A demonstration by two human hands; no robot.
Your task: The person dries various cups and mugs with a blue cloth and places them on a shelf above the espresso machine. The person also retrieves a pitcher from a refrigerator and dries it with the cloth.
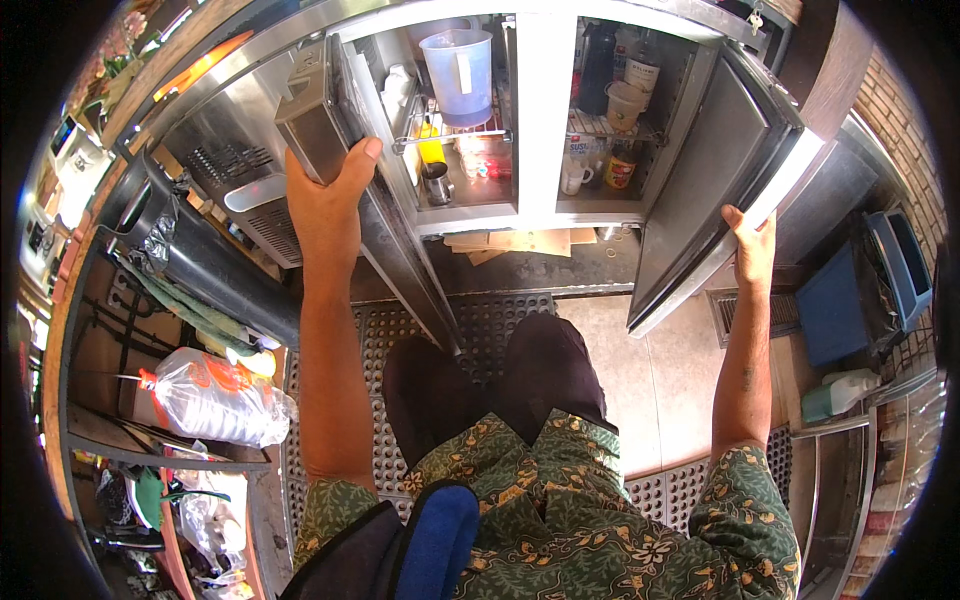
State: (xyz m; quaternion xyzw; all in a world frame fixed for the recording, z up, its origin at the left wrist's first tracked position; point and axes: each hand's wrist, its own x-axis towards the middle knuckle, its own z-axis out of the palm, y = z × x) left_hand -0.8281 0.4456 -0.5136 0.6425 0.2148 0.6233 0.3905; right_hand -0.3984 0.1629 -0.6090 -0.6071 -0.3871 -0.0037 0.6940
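My left hand (330,187) grips the edge of the left steel refrigerator door (322,112), and my right hand (752,232) holds the outer edge of the right refrigerator door (712,187). Both doors stand ajar in front of me. Behind the left one, a translucent plastic measuring jug (459,75) is on a wire shelf, above a yellow bottle (430,144), a metal pitcher (437,184) and red-and-clear packages (484,156). Behind the right one are bottles (642,67) and a lidded tub (623,106), above a white jug (576,177) and a labelled tin (620,168).
Cardboard pieces (529,243) lie under the refrigerator. A black bin (225,255) and a large plastic bottle (217,397) are at left. At right are a blue bin (844,292) and a jug of green liquid (832,396). Perforated rubber mats (375,375) cover part of the floor.
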